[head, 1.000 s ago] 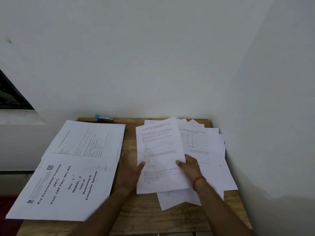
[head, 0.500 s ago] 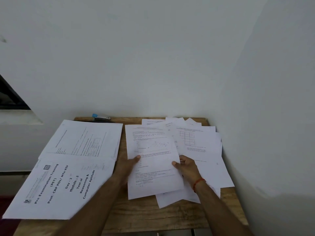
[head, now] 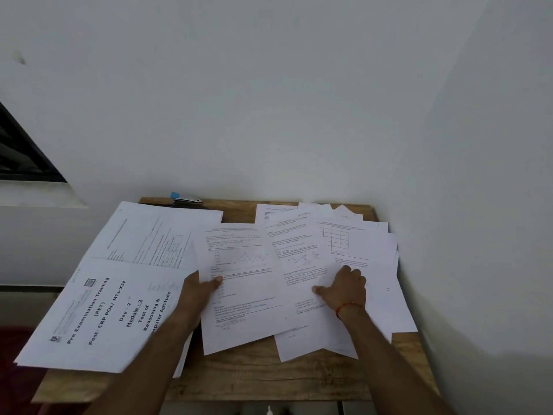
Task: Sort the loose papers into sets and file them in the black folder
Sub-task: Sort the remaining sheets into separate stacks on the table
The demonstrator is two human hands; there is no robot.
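White printed sheet (head: 242, 283), lined with text and a small scatter of marks, sits between the two paper areas of the wooden table (head: 254, 372), its left edge pinched by the left hand (head: 200, 290) with the thumb on top and the fingers out of sight beneath. A second ago both hands held this sheet over the heap; now the right hand (head: 344, 287) has let it go and lies flat, fingers loosely spread, on the loose pile (head: 353, 241) fanned out against the right wall, while the sheet has shifted left, away from that heap. That reads as one page picked out and on its way to a set, with the right hand steadying what remains unsorted.

Left of the sheet lie the sorted sets: a cover-page set (head: 98, 313) headed "Pre Examination Training", overhanging the table's near left corner, and beyond it a second set (head: 155, 235) of text and a small table. The black folder cannot be made out for certain; a dark strip (head: 191, 206) under the far edge of the second set may be part of it. A blue and silver stapler (head: 185, 199) rests at the back edge. Many sheets remain in the pile, so sorting looks well short of done and filing has not begun
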